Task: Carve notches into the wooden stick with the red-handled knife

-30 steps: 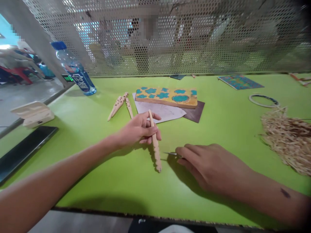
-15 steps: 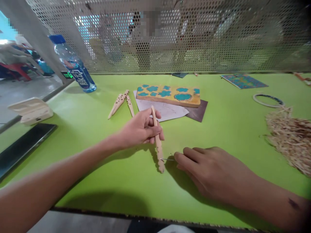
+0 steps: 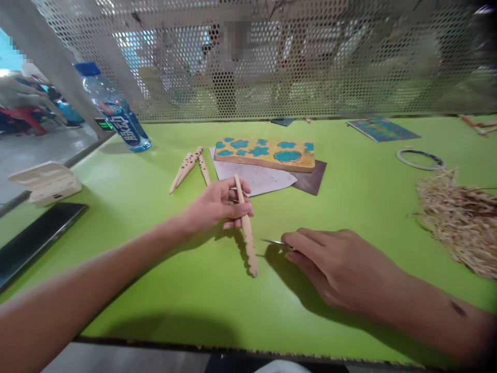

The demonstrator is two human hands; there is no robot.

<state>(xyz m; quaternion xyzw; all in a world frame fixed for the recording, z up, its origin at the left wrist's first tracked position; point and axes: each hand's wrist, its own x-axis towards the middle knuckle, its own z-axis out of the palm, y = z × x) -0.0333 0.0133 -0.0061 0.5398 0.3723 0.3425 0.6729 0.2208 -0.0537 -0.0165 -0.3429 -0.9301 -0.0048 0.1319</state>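
My left hand (image 3: 223, 203) pinches a pale carved wooden stick (image 3: 248, 243), smooth at its upper end and scalloped along the edges of its lower part. The stick slants down toward me over the green table. In my closed right hand (image 3: 330, 264) is a small carving knife (image 3: 274, 242); a thin, pointed metal blade shows, while the handle is hidden in the fingers. Its tip points left and stands a little apart from the stick. Beyond my left hand lie several similar carved wooden pieces (image 3: 188, 165) with notches and holes.
A yellow block with blue patches (image 3: 264, 154) lies on white paper (image 3: 260, 182) and a dark sheet (image 3: 312, 178). At left are a bottle (image 3: 116, 116), an open white case (image 3: 48, 182) and a phone (image 3: 42, 235). Wood shavings (image 3: 458, 223) are heaped right, near a ring (image 3: 421, 158). A perforated screen (image 3: 303, 67) stands behind.
The knife tip has come away from the notched edge of the stick, moving slightly up and right. More of the blade shows. My left hand still holds the stick, and the view has shifted slightly.
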